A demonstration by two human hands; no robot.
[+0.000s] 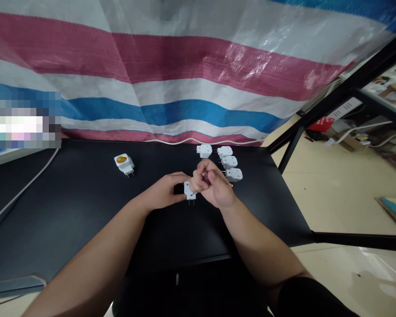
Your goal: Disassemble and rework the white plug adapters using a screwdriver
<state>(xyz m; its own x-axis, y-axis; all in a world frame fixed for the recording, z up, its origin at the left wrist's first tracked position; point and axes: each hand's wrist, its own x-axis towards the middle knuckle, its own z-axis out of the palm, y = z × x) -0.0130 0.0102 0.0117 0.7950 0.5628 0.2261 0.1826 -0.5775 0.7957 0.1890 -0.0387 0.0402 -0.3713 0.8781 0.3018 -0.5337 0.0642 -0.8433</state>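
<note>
Between thumb and fingers, my left hand (166, 190) grips a white plug-in device (190, 190) on the black table, its two prongs pointing toward me. Just to the right and partly over it is my right hand (214, 184), with curled fingers; what they hold, if anything, is hidden. Behind and right of that hand lie several similar white devices (229, 162), prongs to the left. A small gold-coloured item (231, 185) shows beside the right hand. At the left rests a white device with an amber round part (122, 159).
The black table (86, 211) has a striped plastic sheet (171, 57) hanging behind it. White cables run along the back edge and down the left side. A black metal frame (292, 149) stands at the right, with tiled floor beyond.
</note>
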